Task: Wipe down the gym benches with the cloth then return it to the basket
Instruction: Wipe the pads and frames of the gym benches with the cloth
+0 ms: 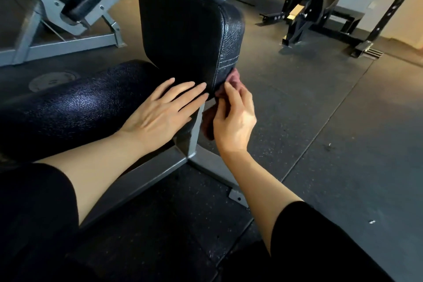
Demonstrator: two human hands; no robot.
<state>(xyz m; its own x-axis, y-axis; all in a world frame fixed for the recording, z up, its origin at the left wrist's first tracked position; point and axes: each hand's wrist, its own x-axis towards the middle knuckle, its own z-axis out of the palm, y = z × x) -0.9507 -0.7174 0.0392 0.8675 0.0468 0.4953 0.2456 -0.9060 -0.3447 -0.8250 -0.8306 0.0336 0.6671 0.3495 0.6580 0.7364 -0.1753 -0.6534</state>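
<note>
A black padded gym bench fills the middle of the head view, with an upright back pad (183,30) and a seat pad (68,107) on a grey steel frame (192,144). My left hand (160,112) lies flat with straight fingers where the seat meets the back pad. My right hand (235,119) grips a dark reddish cloth (234,78) and holds it against the lower right corner of the back pad. Part of the cloth hangs below my fingers beside the frame post. No basket is in view.
A second bench with a grey frame (68,25) stands at the back left. A black rack (320,11) stands at the back right. Dark rubber floor (320,133) stretches to the right of the bench.
</note>
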